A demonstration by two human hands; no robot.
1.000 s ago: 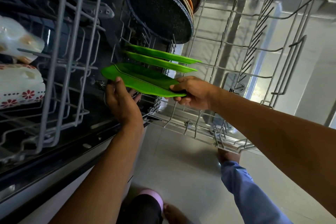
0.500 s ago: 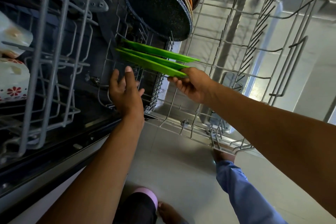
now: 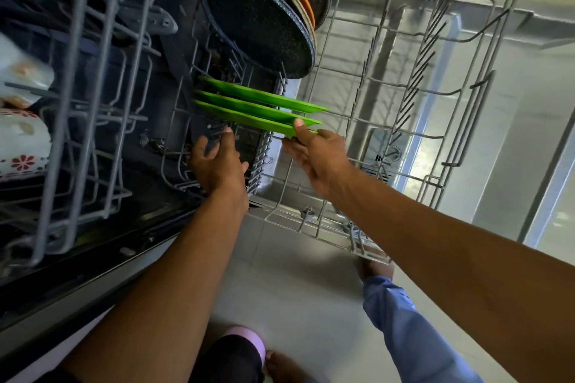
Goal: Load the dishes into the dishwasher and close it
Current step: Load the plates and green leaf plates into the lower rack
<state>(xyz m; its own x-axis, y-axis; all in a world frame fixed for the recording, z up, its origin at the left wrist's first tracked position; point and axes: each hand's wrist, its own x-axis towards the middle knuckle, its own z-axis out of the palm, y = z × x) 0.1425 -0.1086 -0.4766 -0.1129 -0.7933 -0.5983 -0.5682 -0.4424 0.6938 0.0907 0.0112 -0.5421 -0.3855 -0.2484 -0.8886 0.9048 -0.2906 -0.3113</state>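
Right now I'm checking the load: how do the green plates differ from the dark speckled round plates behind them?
The flat green plastic plates are thin and bright; the dark speckled round plates are larger and near black. The right hand pinches the nearest green plate; no hand touches the dark ones. Both stand on edge in the lower wire rack.
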